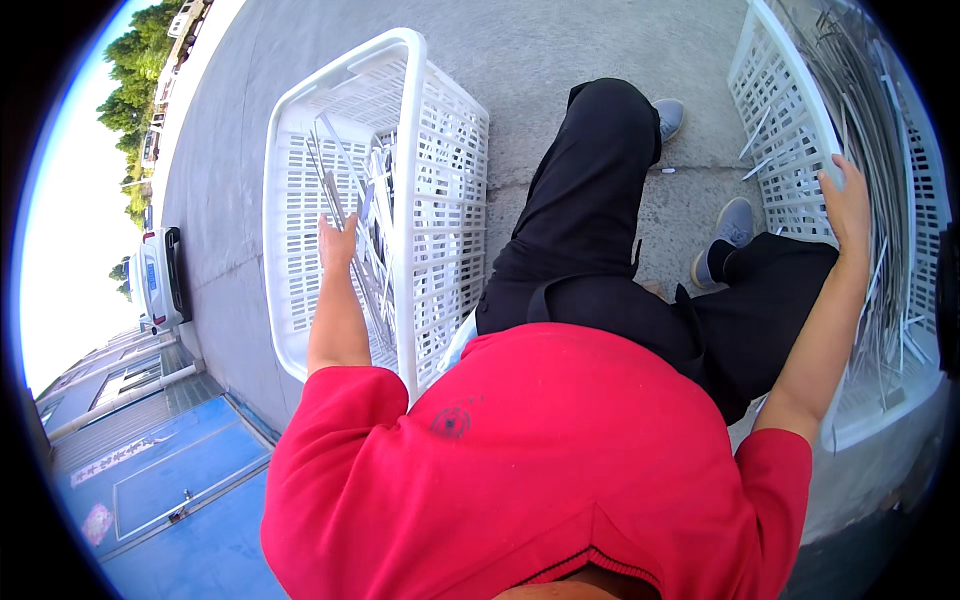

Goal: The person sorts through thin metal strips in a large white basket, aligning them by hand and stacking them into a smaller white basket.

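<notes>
On the left, my left hand (339,241) reaches into a white plastic basket (409,187) and holds a few thin grey strips (328,184) between thumb and fingers. More narrow white and grey strips (381,187) lie inside this basket, partly hidden by its near wall. At the right, my right hand (847,206) is on the rim of a second white plastic basket (784,112), with the thumb over the rim and the other fingers partly hidden. Long, thin grey strips (874,112) fill much of that basket in a loose bundle, lying lengthwise.
My legs in black trousers (585,172) and grey shoes (735,223) are between the baskets on concrete ground (555,37). A small white scrap (668,171) lies near one shoe. Farther off at left are a parked white car (157,281) and a blue door (187,472).
</notes>
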A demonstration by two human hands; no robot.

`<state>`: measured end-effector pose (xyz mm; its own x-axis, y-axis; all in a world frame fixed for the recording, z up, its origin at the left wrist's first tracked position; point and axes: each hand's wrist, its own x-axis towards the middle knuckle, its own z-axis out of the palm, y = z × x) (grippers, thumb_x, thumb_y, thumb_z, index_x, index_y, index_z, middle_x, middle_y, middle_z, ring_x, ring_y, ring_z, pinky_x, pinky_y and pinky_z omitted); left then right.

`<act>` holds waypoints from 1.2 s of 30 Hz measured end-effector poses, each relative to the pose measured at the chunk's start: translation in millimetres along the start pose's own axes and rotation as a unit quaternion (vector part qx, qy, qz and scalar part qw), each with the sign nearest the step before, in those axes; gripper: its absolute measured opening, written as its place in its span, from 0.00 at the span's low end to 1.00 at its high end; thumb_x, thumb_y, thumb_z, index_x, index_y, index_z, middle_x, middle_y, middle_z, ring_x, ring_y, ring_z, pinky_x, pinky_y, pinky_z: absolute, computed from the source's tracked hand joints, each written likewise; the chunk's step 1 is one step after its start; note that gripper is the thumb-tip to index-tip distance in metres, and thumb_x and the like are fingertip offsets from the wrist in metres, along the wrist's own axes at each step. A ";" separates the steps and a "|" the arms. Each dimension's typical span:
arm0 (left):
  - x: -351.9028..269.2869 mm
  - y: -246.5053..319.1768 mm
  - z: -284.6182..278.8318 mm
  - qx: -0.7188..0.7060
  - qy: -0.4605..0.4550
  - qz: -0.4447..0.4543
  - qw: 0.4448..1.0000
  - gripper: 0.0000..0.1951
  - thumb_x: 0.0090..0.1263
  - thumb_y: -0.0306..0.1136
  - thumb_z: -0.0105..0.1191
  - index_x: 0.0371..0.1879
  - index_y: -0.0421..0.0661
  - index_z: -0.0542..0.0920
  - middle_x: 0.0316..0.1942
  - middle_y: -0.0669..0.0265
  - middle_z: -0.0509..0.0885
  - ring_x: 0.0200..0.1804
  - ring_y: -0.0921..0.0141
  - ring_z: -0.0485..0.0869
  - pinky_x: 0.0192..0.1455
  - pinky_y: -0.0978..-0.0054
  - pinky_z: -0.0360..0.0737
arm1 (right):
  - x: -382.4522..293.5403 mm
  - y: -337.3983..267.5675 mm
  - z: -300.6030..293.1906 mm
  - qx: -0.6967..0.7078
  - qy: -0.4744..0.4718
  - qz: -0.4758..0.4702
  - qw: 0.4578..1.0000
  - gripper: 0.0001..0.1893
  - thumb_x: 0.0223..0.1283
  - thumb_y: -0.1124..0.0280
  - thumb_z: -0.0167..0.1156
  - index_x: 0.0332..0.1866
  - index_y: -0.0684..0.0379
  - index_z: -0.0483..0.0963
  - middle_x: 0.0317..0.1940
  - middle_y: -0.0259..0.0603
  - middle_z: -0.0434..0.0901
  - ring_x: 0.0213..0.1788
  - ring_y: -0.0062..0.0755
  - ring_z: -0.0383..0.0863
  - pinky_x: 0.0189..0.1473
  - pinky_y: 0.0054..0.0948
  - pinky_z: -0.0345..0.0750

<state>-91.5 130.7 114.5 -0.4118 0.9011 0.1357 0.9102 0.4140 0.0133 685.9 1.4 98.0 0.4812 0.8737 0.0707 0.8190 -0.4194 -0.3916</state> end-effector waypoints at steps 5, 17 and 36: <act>21.2 79.9 10.1 -0.155 -0.035 0.025 0.987 0.36 0.59 0.46 0.56 0.63 0.38 0.63 0.59 0.50 0.70 0.60 0.58 0.70 0.63 0.64 0.64 | -6.4 -9.1 -9.4 0.036 0.000 0.049 0.998 0.23 0.54 0.62 0.59 0.55 0.61 0.71 0.57 0.51 0.70 0.61 0.45 0.68 0.62 0.36 0.63; -149.3 467.4 -75.0 -0.540 -0.190 0.425 0.701 0.16 0.69 0.29 0.50 0.53 0.36 0.72 0.52 0.58 0.77 0.54 0.68 0.76 0.58 0.73 0.72 | -14.6 -37.8 -27.0 0.021 -0.010 0.135 0.991 0.20 0.54 0.61 0.61 0.53 0.52 0.74 0.58 0.44 0.67 0.60 0.46 0.67 0.60 0.41 0.67; -257.5 618.5 -70.6 -0.308 -0.287 0.719 0.552 0.18 0.62 0.34 0.56 0.50 0.40 0.75 0.46 0.53 0.79 0.45 0.56 0.80 0.46 0.63 0.77 | 30.6 104.1 -0.9 0.014 0.021 0.455 0.890 0.28 0.52 0.67 0.59 0.61 0.57 0.65 0.59 0.46 0.68 0.62 0.44 0.66 0.61 0.37 0.68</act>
<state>580.6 145.6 157.7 0.9722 0.2064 0.1107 0.0833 -0.7465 0.6602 786.2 -15.8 60.2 0.9534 0.1652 -0.2526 0.0765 -0.9419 -0.3270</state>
